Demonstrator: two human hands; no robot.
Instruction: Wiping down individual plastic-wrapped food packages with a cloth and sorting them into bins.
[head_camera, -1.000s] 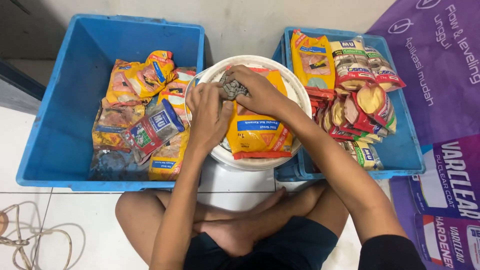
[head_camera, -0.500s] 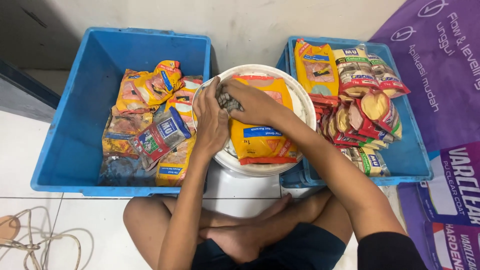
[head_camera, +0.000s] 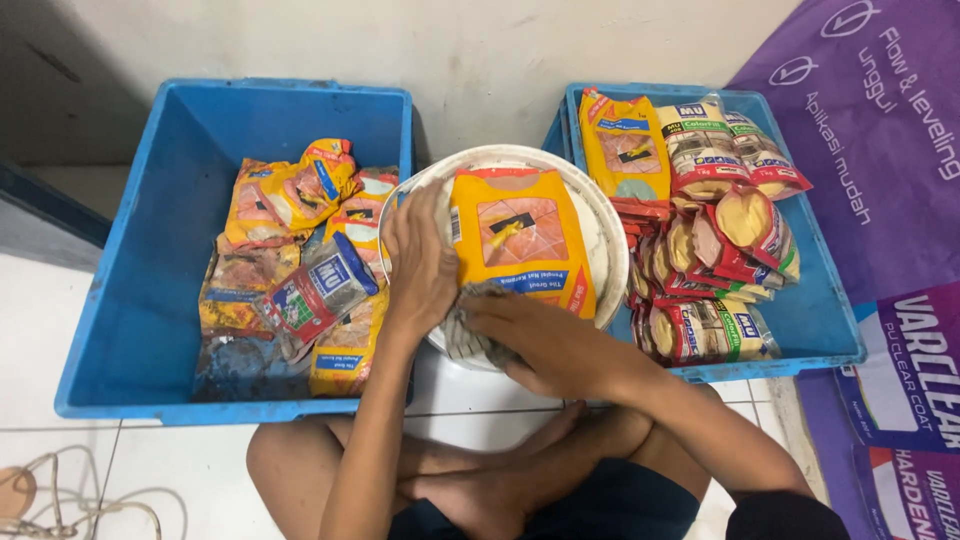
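Wiping a yellow packet over a white bucket.

Right hand (head_camera: 545, 345) clenched on a grey rag (head_camera: 470, 335), pressed against the lower left corner of the packet (head_camera: 520, 240). Left hand (head_camera: 420, 260) laid flat, fingers spread, on the packet's left edge and the bucket (head_camera: 605, 235) rim, steadying it. Packet lying tilted across the bucket's mouth. Bucket wedged between two blue crates on the tiled floor. Left crate (head_camera: 130, 290) holding a jumble of crumpled, soiled yellow packets (head_camera: 290, 190). Right crate (head_camera: 820, 310) packed with neater rows of packets (head_camera: 710, 240), upright and overlapping. Crossed bare legs (head_camera: 470, 480) below. Purple banner (head_camera: 890, 150) far right; cord (head_camera: 60, 495) bottom left.
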